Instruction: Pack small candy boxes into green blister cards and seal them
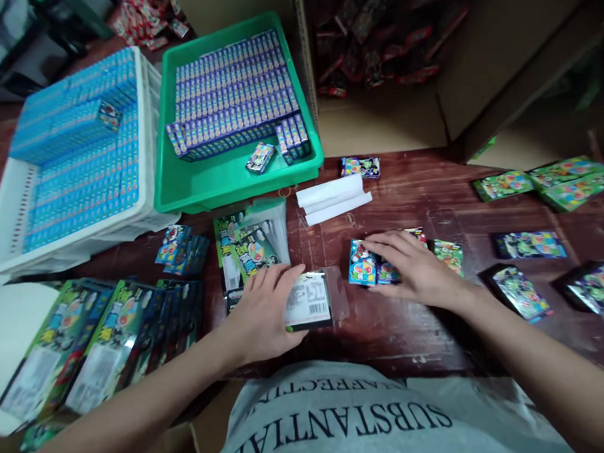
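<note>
My left hand point(266, 303) grips a flat plastic-sleeved pack point(310, 299) with a white barcode label facing up; a clear flap sticks out at its right end. To the right, my right hand point(404, 265) is closed over a row of small printed boxes. A blue box point(361, 261) and part of a purple box point(387, 273) show at its fingertips. A green box point(448, 255) lies at the far end of the row, past the knuckles, and a red edge peeks out behind the fingers. Printed sleeves point(253, 245) are piled just beyond my left hand.
A green tray point(240, 192) of purple boxes and a white crate point(145, 126) of blue boxes stand at the back left. Filled packs point(101, 335) lean in rows at left. Loose boxes point(528, 245) lie at right. Folded white paper point(333, 198) and an open carton point(382, 123) lie beyond.
</note>
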`<state>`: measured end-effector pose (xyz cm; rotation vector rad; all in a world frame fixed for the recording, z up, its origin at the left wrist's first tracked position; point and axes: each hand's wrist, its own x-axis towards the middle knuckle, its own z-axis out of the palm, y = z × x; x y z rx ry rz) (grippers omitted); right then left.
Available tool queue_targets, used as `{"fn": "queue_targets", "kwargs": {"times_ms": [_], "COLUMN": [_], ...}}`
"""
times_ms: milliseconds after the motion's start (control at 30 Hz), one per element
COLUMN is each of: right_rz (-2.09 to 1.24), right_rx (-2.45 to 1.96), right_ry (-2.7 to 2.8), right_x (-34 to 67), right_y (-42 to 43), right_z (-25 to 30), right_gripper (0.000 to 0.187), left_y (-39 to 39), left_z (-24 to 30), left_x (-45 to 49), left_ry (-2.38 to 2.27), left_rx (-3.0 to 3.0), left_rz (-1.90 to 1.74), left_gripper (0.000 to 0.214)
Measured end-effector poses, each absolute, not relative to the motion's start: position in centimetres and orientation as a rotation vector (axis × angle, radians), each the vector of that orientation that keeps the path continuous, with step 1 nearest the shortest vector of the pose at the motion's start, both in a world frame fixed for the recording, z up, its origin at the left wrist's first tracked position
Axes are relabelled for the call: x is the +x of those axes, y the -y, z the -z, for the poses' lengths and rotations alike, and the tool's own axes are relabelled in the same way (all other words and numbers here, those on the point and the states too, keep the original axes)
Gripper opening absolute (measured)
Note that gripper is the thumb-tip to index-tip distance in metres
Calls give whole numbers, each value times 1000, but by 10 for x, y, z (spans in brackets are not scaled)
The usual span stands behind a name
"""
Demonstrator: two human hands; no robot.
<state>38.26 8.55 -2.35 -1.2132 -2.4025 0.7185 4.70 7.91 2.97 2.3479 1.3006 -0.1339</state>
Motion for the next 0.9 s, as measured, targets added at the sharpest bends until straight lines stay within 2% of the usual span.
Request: {"fn": "queue_targets", "kwargs": {"times_ms": [167,400,533,633,667,833,900], "right_rz": [-1150,-923,-835,-719,-668,-627,-675], "right_rx": [-877,-960,-988,-1084,-1132,-1168,-1116], "right_ry": [2426,2480,2535,2594,2602,2595,2559], "right_x": [382,369,368,383,389,402,398], "right_y": [-84,-88,-81,-74,-72,-74,-78], "right_z": [-4,-2,7,8,8,12,17], "right_gripper": [74,69,86,108,110,80,75], "left_y": [-75,-72,-72,-76,-77,-80,-79], "left_z": [-28,-25,-13,-5,-3,-1,-1], "left_x": [51,72,87,91,91,96,100], "left_ry": [-1334,-1267,-1366,-1371,-1365,-1240,-1177], "left_rx": [2399,2407,2415,2453,2463,2456,2436], "left_rz": [86,-18,23,61,62,54,46], "left_gripper": [102,103,94,96,97,103,105]}}
